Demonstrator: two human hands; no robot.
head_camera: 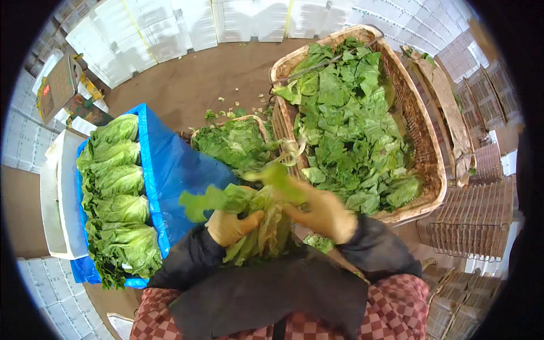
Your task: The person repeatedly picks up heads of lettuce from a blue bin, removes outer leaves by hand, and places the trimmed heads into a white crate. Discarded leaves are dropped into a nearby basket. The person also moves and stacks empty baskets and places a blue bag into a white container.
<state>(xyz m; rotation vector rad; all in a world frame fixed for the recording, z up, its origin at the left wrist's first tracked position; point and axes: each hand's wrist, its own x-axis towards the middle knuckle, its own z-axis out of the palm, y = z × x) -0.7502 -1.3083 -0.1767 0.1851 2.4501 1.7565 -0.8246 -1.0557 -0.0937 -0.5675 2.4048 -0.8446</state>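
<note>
In front of my lap is a head of leafy lettuce [259, 236], its lower leaves yellowish and brown-edged. My left hand [231, 227], gloved, grips it from the left with the thumb across its leaves. On its right side my gloved right hand [325, 212] holds a loose green leaf [282, 182], blurred by motion. My right fingertips are close to the head; whether they touch it I cannot tell. To the left, several pale green lettuce heads [123, 174] lie in a row inside a box lined with blue plastic [187, 161].
A large dirty plastic crate [435, 170] of loose leaves stands on the right, its wire handle [327, 63] across the far end. A smaller container of leaf scraps [233, 142] sits ahead. White foam boxes [187, 27] line the back; wire baskets [467, 219] stand at right.
</note>
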